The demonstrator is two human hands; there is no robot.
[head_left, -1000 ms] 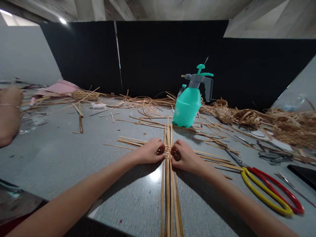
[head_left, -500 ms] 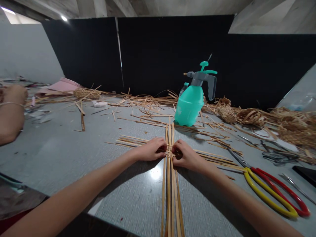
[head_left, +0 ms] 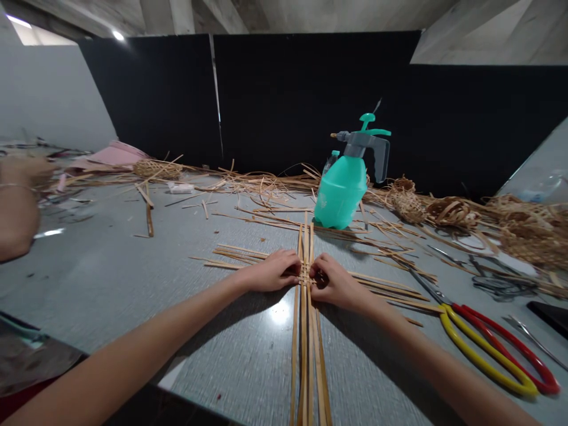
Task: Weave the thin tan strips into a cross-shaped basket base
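A cross of flat bamboo-like strips [head_left: 305,349] lies on the grey table, with a small woven square [head_left: 305,273] where the strips cross. At the left side of that square my left hand [head_left: 278,271] pinches the strips between thumb and fingers. My right hand [head_left: 332,280] grips the right side in the same way, thumb nearer me. Long strips run toward me over the table edge, and others stick out past both hands. Just what lies between the fingertips is partly hidden.
A green spray bottle [head_left: 341,192] stands behind the weave. Large scissors [head_left: 492,349] with red and yellow handles lie at right, near a dark flat object [head_left: 550,316]. Loose strips and woven pieces [head_left: 408,204] line the back. Another person's arm [head_left: 18,207] rests at far left.
Both my hands stay at the woven square with hardly any movement. One of the strips sticking out at left has shifted slightly. The other person's hand at far left has moved and is blurred.
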